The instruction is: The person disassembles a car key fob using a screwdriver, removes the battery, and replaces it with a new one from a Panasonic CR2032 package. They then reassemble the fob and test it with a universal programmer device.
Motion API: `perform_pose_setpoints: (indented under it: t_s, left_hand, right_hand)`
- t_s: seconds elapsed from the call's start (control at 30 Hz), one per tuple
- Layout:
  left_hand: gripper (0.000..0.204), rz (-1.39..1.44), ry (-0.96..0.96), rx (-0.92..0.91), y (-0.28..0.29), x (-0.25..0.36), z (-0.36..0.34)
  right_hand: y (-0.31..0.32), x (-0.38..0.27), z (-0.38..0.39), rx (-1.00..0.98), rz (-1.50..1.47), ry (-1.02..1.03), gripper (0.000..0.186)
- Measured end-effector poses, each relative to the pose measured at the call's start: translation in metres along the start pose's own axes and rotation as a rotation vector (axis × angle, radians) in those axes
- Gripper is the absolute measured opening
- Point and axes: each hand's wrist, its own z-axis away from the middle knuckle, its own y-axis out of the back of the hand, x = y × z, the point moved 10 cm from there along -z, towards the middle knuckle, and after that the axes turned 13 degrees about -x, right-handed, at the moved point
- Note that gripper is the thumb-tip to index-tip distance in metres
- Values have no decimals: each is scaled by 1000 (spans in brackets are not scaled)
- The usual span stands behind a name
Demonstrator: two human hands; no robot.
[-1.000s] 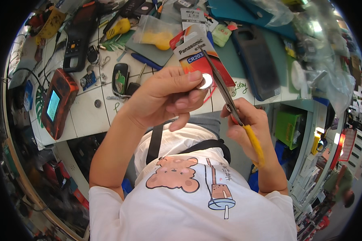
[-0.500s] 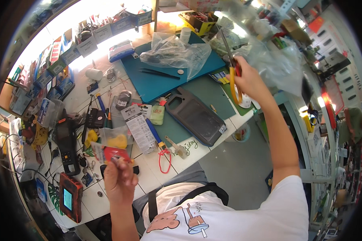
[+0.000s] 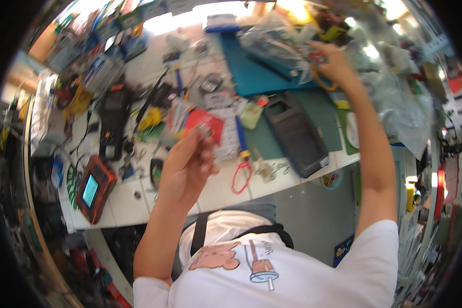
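My left hand (image 3: 187, 159) is raised over the near side of the table, its thumb and fingers pinching a small red packet (image 3: 206, 123); motion blurs the packet. Farther off, to the right, my right hand (image 3: 339, 65) is closed round the handles of a pair of scissors (image 3: 323, 84), orange-yellow and red. The scissor blades are smeared and hard to make out against the clear plastic bag (image 3: 272, 38) on the teal mat (image 3: 236, 74). I cannot tell whether they touch it.
A dark handheld device with a cut-out grip (image 3: 295, 133) lies along the table's front. An orange-black meter with a lit screen (image 3: 91, 190) sits at the left. Blue-handled pliers (image 3: 240, 136), a red loop (image 3: 242, 177) and a green pouch (image 3: 251, 114) lie between. Plastic bags (image 3: 400, 97) pile up at right.
The view has shifted. My left hand has moved up and farther over the table with the red packet. My right hand has lowered the scissors from upright toward the bag and mat.
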Motion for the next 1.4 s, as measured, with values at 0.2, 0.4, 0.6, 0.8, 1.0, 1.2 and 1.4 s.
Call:
perform_pose_setpoints:
  t_s: [0.2, 0.4, 0.6, 0.8, 1.0, 1.2, 1.4]
  left_hand:
    - [28, -38, 74, -134, -12, -13, -4]
    - [29, -314, 172, -35, 16, -3, 23]
    - [35, -1408, -603, 166, -15, 60, 71]
    - [31, -810, -372, 26, 10, 50, 63]
    - [25, -813, -418, 22, 13, 53, 64]
    - [12, -942, -503, 259, 14, 51, 72]
    - [13, -133, -220, 62, 39, 18, 47]
  right_hand:
    - [0, -223, 96, -410, -1418, 145, 36]
    - [-58, -275, 108, -561, -1843, -101, 27]
    - [-71, -306, 108, -411, -1803, -36, 26]
    - [-73, -311, 110, -559, -1859, -45, 24]
    - [-72, -312, 109, -526, -1903, -21, 25]
    - [-75, -314, 119, -366, -1853, -170, 16]
    - [-64, -310, 125, -252, -1527, -121, 10]
